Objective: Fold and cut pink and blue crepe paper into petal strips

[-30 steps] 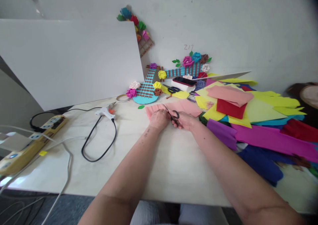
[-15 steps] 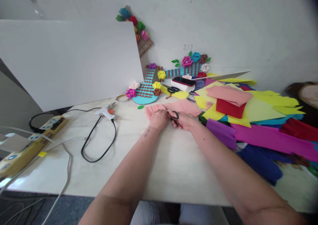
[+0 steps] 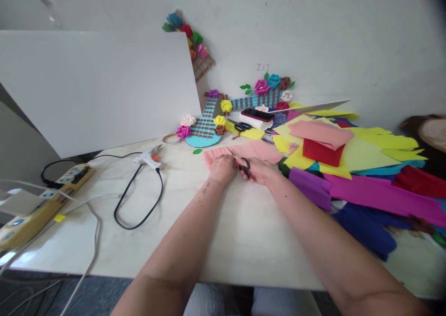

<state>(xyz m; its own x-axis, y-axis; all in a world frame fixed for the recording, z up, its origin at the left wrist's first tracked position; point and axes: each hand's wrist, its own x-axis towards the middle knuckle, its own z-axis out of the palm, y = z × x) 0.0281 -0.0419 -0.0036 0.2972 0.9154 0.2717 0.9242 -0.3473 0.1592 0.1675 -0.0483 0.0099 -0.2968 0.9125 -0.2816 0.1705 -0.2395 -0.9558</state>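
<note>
A strip of pink crepe paper (image 3: 256, 149) lies across the table in front of me. My left hand (image 3: 223, 168) holds it down near its left part, fingers curled onto the paper. In my right hand (image 3: 259, 171) is a pair of small dark-handled scissors (image 3: 245, 163). Their blades point up and left over the pink paper, close beside my left fingertips. Just how far the blades reach into the paper is hard to make out. Behind the strip stands a blue guitar-shaped craft (image 3: 203, 141) with paper flowers and brown strips.
A white glue gun (image 3: 148, 159) with a looped black cable lies left, near a power strip (image 3: 45, 202). Coloured paper sheets (image 3: 369, 181) pile up on the right. A phone (image 3: 257, 115) on a white box and larger scissors (image 3: 243, 127) are behind. A white board (image 3: 97, 88) stands back left.
The scissors in my right hand have shifted slightly, their handles and blades at a slightly different angle. My left hand and the pink crepe paper stay almost in place.
</note>
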